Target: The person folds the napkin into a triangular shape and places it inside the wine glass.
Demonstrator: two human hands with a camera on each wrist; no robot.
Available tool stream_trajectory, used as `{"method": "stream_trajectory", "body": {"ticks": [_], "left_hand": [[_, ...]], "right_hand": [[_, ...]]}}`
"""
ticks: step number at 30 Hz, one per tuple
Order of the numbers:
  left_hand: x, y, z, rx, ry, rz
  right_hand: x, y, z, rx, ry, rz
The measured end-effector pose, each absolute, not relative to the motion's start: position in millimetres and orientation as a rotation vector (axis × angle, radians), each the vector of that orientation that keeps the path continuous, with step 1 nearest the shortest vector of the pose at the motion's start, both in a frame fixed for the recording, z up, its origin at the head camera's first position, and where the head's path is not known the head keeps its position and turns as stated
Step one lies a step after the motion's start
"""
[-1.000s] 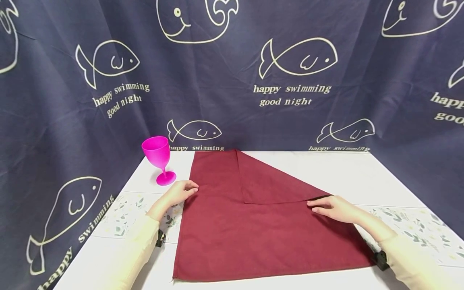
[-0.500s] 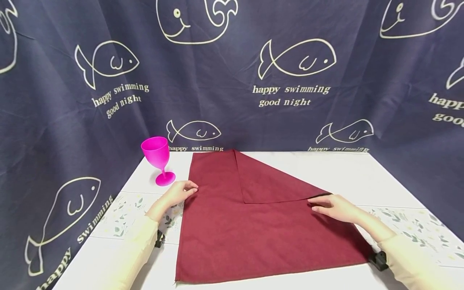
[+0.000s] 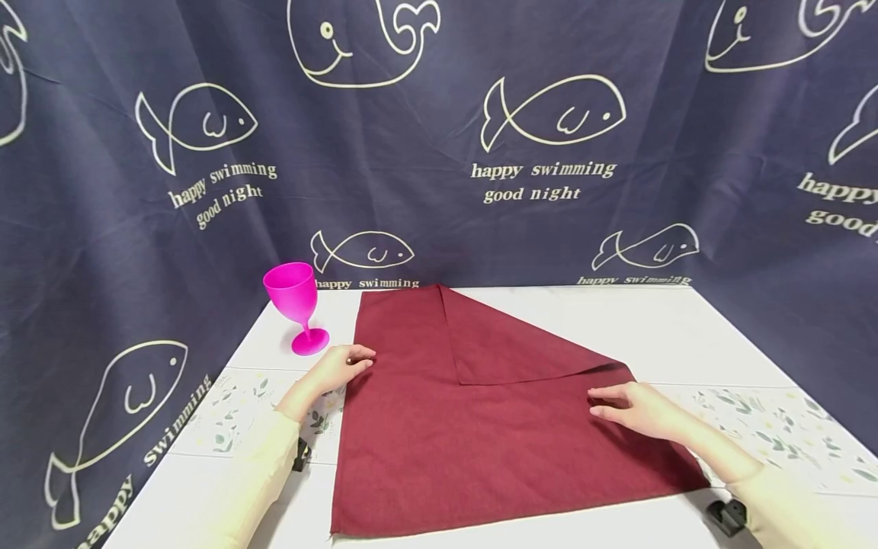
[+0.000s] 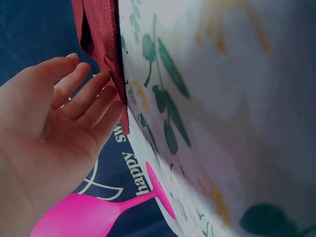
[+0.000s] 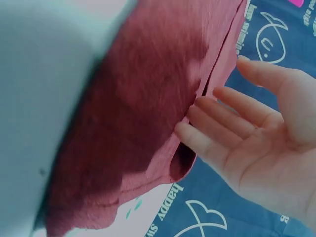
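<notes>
A dark red cloth (image 3: 507,450) lies spread on the table, its far right corner folded inward as a flap (image 3: 511,343). My left hand (image 3: 336,366) is at the cloth's left edge, fingers relaxed and holding nothing. In the left wrist view its fingertips come close to the cloth's edge (image 4: 106,37); whether they touch it I cannot tell. Over the right side of the cloth is my right hand (image 3: 645,408), just on the near side of the flap. The right wrist view shows that hand (image 5: 261,133) with its fingers loosely extended and nothing gripped.
A bright pink goblet (image 3: 293,297) stands upright at the table's back left, beyond the left hand. The white table (image 3: 658,328) has a leaf-patterned band (image 3: 761,423) across it. A dark blue curtain (image 3: 439,152) with fish drawings hangs behind and at both sides.
My right hand has drawn back from the flap's right end, moving slightly nearer to me and leaving that fold in view. The left hand stays almost where it was.
</notes>
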State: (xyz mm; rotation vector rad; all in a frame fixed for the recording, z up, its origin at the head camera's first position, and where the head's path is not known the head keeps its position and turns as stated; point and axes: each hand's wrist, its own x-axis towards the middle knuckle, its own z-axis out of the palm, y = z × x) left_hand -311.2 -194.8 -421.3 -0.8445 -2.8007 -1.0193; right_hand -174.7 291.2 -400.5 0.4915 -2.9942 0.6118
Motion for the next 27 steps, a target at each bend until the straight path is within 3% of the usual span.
{"method": "stream_trajectory", "body": {"ticks": [11,27], "left_hand": [[-311,-197,-421,-0.823,-2.83,-1.059],[-315,-198,-421,-0.741,-2.854,-1.029]], "right_hand": [[-174,286,-403,0.496,-2.977,0.542],[-206,300,-406,0.554,-2.962,0.622]]}}
